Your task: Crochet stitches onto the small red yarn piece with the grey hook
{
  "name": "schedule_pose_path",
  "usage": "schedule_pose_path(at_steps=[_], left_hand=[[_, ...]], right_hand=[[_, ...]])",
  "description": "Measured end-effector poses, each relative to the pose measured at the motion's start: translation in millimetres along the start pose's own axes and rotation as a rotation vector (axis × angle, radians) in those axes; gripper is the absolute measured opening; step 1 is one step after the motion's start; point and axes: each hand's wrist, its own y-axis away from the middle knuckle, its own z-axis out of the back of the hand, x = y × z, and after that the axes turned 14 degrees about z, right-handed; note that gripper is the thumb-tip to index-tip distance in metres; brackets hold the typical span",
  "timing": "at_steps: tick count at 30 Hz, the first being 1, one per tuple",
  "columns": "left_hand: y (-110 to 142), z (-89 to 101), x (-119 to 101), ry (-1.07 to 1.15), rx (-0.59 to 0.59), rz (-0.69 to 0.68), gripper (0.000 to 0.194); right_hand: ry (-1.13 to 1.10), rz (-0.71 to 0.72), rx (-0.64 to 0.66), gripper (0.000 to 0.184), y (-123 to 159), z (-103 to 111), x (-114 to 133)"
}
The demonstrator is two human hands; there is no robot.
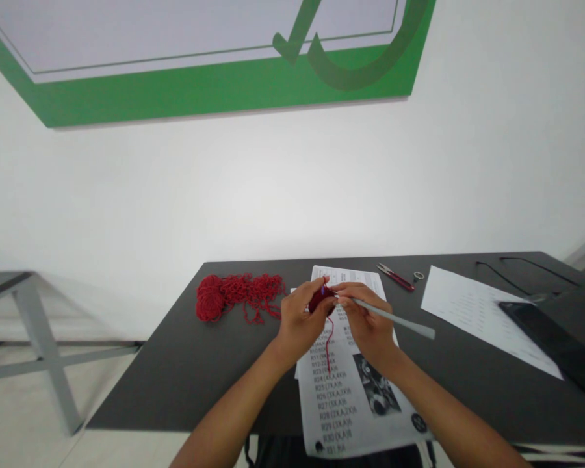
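Observation:
My left hand (299,318) pinches a small dark red crochet piece (320,301) above a printed pattern sheet (351,390). A red yarn strand (329,341) hangs down from the piece. My right hand (368,322) is closed round a grey crochet hook (394,320), whose tip meets the red piece while its handle points right. Both hands are close together over the sheet. A loose heap of red yarn (236,296) lies on the dark table (185,370) to the left of my hands.
Red-handled snips (394,277) and a small metal ring (418,275) lie at the table's back. A second paper sheet (478,315) and a black phone (556,344) lie at the right, with a black cable (517,273) behind. A grey table frame (39,338) stands left.

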Motion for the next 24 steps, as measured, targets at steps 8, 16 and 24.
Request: schedule_pose_path(at_steps=[8, 16, 24], left_hand=[[6.3, -5.1, 11.9, -0.128, 0.005, -0.146, 0.033], [10.4, -10.9, 13.4, -0.02, 0.046, -0.049, 0.036], [8.1, -23.1, 2.9, 0.821, 0.228, 0.596, 0.042]], right_hand=[[0.207, 0.195, 0.158, 0.024, 5.3, -3.0, 2.5], [0.287, 0.21, 0.18, 0.025, 9.6, -5.4, -7.6], [0.332, 0.362, 0.253, 0.048, 10.5, 8.9, -16.9]])
